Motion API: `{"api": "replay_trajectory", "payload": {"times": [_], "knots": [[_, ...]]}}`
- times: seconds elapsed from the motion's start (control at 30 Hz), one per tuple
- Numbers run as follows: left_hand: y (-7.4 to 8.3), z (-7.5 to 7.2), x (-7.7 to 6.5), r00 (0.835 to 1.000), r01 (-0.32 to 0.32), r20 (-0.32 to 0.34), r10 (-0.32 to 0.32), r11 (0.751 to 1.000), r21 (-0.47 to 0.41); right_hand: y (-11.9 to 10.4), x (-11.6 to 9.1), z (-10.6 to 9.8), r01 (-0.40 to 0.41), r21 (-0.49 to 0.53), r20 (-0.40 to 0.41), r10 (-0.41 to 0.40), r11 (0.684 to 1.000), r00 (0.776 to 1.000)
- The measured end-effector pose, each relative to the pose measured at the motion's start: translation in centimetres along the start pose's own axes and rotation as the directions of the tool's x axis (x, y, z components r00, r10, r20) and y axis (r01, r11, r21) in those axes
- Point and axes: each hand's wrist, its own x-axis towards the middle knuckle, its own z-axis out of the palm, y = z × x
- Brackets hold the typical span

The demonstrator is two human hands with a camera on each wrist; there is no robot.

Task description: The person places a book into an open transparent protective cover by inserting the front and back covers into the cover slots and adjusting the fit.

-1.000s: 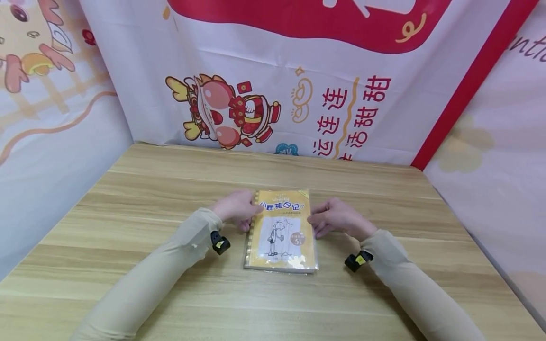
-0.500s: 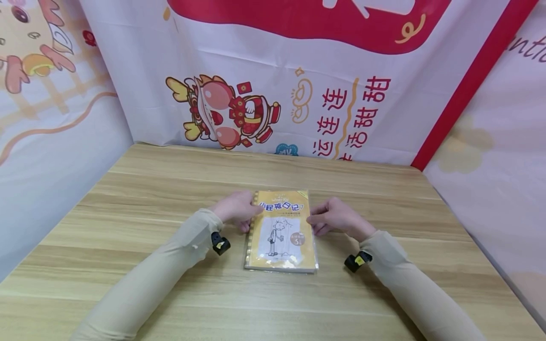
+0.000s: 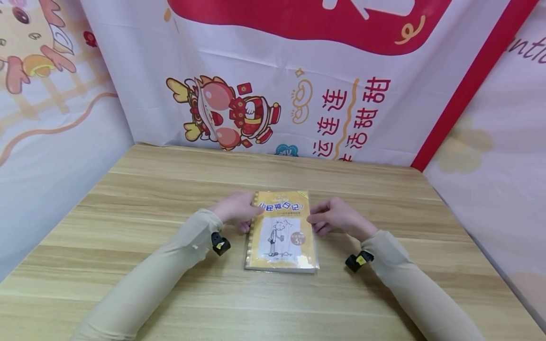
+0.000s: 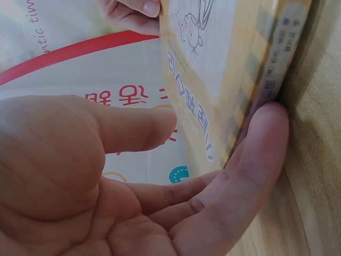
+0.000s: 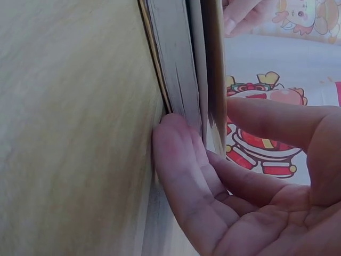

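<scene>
A yellow paperback book (image 3: 279, 237) in a clear plastic cover lies flat on the wooden table, front cover up, with a cartoon figure on it. My left hand (image 3: 234, 208) holds its spine side: in the left wrist view the fingers (image 4: 261, 138) press the spine (image 4: 272, 69) and the thumb lies over the front cover. On the opposite side, my right hand (image 3: 337, 218) grips the page edge. The right wrist view shows fingertips (image 5: 173, 133) against the pages (image 5: 176, 64) near the table and the thumb at the cover's edge.
The wooden table (image 3: 170, 293) reaches back to a white and red printed cloth (image 3: 256, 57). Patterned cloths also hang at the left and right sides. A black camera strap (image 3: 220, 243) is on the left wrist, another black strap (image 3: 359, 260) on the right.
</scene>
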Motion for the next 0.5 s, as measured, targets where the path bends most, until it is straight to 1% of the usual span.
{"api": "replay_trajectory", "payload": {"times": [0.13, 0.23, 0.43, 0.5], "knots": [[0.04, 0.03, 0.08, 1.0, 0.005, 0.009, -0.005, 1.0, -0.005, 0.05, -0.13, -0.16, -0.002, 0.003, -0.004, 0.002, 1.0, 1.0], [0.01, 0.02, 0.12, 1.0, -0.003, 0.018, 0.003, 1.0, -0.006, 0.08, -0.24, -0.28, -0.005, 0.011, -0.001, 0.005, 1.0, 1.0], [-0.03, -0.37, 0.0, 0.999, -0.011, 0.049, 0.013, 0.999, -0.046, -0.15, -0.19, -0.52, 0.0, 0.011, 0.002, 0.0, 1.0, 1.0], [-0.03, -0.62, -0.03, 0.998, -0.015, 0.055, 0.017, 0.999, -0.034, -0.29, -0.15, -0.57, -0.004, 0.01, -0.002, 0.004, 1.0, 1.0]]}}
